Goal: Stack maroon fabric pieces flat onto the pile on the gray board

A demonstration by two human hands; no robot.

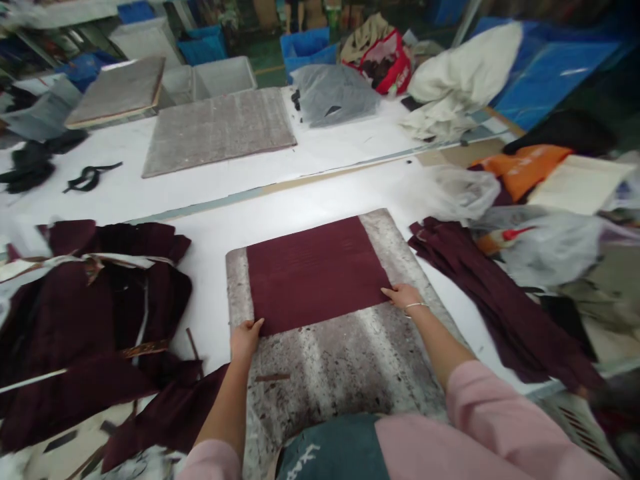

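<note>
While the maroon cloth lies flat on the mottled board, we grasp its near edge: the fingers of our left hand pinch the near left corner, and those of our right hand hold the near right one. From our fingers the cloth spreads away toward the board's far edge, and the board rests on the white bench.
</note>
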